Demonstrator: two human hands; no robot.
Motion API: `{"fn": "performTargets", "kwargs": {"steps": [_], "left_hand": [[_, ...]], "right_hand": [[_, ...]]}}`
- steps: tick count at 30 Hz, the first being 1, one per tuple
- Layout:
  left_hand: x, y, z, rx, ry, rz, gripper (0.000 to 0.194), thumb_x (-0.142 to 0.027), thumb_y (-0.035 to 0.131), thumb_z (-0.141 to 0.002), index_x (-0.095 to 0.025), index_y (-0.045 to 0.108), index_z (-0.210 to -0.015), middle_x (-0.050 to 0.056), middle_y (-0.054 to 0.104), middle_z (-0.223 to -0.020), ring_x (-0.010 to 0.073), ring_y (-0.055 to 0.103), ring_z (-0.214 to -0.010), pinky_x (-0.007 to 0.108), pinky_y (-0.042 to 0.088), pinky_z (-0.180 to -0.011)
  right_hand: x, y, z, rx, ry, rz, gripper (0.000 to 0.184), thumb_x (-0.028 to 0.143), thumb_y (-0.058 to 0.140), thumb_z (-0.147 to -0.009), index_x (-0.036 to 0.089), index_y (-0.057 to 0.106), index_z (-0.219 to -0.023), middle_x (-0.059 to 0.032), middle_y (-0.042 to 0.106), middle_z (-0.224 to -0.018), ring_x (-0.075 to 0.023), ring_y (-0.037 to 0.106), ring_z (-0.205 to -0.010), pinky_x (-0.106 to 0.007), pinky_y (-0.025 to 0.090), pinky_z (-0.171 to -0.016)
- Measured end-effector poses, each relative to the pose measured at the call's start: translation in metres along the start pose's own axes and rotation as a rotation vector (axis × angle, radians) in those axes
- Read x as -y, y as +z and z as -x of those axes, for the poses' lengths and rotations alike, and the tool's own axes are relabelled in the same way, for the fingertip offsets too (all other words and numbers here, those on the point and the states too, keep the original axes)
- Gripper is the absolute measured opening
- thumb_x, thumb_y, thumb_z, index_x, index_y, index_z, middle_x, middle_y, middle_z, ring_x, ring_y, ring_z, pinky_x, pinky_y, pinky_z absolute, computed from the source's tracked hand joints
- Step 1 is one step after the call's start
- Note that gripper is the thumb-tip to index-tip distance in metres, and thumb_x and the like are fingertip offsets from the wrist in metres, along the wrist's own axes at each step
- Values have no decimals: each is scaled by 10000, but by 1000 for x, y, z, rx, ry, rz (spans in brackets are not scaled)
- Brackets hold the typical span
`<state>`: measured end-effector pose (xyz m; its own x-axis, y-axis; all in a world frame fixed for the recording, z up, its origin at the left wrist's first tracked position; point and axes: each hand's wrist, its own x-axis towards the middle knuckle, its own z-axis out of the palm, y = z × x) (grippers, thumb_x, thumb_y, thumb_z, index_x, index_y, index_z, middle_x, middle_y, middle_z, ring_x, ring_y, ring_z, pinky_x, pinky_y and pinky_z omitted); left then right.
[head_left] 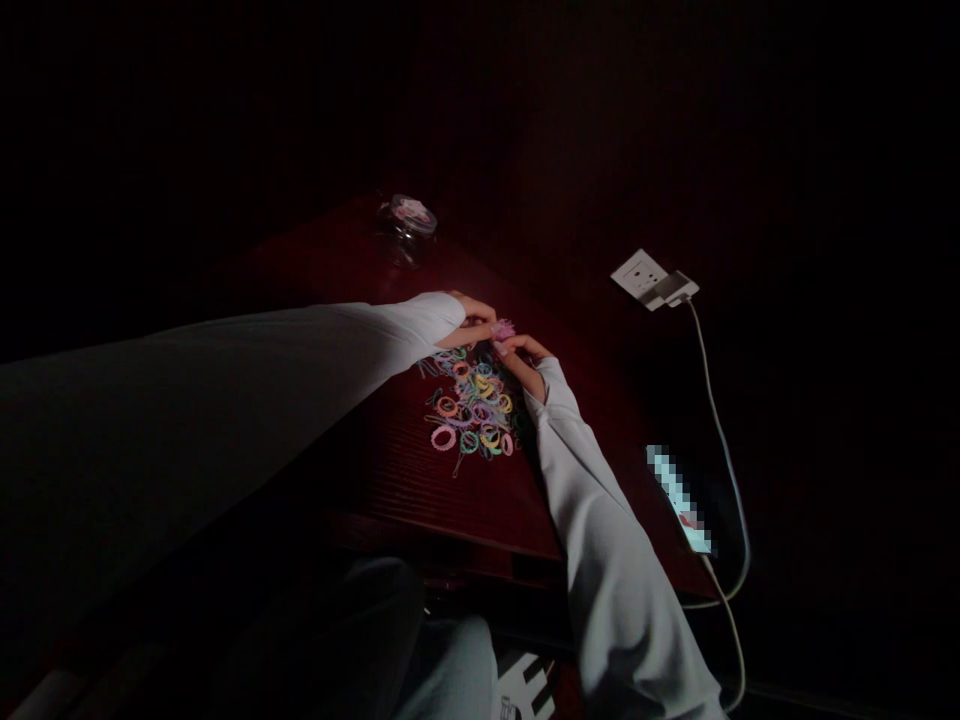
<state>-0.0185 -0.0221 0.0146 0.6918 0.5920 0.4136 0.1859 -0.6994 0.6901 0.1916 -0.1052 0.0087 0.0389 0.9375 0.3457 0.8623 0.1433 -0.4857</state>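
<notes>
Pinching a pink fringed bunch — tips pointing forward, long axis unclear — the hands nearly touch.

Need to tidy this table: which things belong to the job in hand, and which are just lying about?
Job in hand:
- pink piece, where left hand and right hand meet
- pile of coloured bands

Lying about, it seems:
- phone
- white cable
- charger in wall socket
- jar (possibly related)
</notes>
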Motion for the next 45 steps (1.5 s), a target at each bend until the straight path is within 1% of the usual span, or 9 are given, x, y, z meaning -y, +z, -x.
{"fn": "performTargets", "kwargs": {"steps": [4,9,15,22,25,31,36,40,45], "left_hand": [[-4,-6,2,-19,-3,-57,281,-399,582,-972,-217,793,-937,-17,646,-690,128,525,-651,256,351,-668],[-4,-9,1,-23,12,-120,200,-351,634,-922,-224,760,-833,-17,602,-678,147,538,-701,275,354,-705],[5,-2,-5,-2,-12,-181,216,-356,625,-937,-221,760,-837,-8,636,-726,155,568,-722,291,384,-778],[15,10,-13,-43,-77,-330,127,-307,664,-895,-224,754,-861,1,688,-792,196,621,-876,325,388,-935],[20,12,-13,-58,-50,-323,132,-316,654,-889,-225,745,-862,2,700,-818,202,613,-922,331,379,-962],[26,14,-14,-47,-38,-431,189,-354,604,-913,-250,762,-910,-15,750,-880,195,625,-962,332,389,-970],[23,14,-15,-41,-58,-473,217,-380,594,-942,-256,771,-969,-17,767,-945,198,658,-1018,340,394,-996],[22,14,-16,-31,-72,-456,199,-374,615,-932,-249,769,-944,-19,766,-919,196,657,-1000,342,392,-991],[24,14,-16,-30,-78,-435,174,-360,633,-917,-253,769,-930,-23,761,-897,191,650,-979,338,381,-972]], "right_hand": [[1,2,2,-38,65,-20,399,661,679,-936,279,782,-879,-33,763,-915,-249,626,-964,-375,433,-883],[-4,4,3,-73,52,118,362,624,672,-946,290,806,-909,-36,768,-979,-265,617,-1051,-432,389,-1009],[-11,-3,2,-37,48,-14,396,623,607,-985,292,824,-991,-33,774,-942,-256,634,-969,-398,433,-924],[15,-5,9,-7,25,136,318,582,689,-963,304,840,-933,-30,755,-938,-262,599,-1026,-435,354,-1005],[23,-3,8,36,21,163,248,526,733,-949,309,852,-957,-34,755,-955,-267,585,-1051,-426,331,-994],[27,-4,8,110,4,188,190,465,790,-905,307,871,-970,-36,750,-968,-266,565,-1059,-430,308,-1014],[29,-4,9,154,26,215,192,441,780,-910,263,847,-881,-40,747,-977,-276,567,-1079,-458,297,-1043],[26,-1,9,114,26,156,214,439,781,-902,249,814,-808,-30,747,-951,-262,571,-1061,-455,306,-1041],[13,1,5,13,18,-49,221,475,775,-881,263,792,-820,-20,745,-902,-258,589,-1027,-453,365,-1040]]}}
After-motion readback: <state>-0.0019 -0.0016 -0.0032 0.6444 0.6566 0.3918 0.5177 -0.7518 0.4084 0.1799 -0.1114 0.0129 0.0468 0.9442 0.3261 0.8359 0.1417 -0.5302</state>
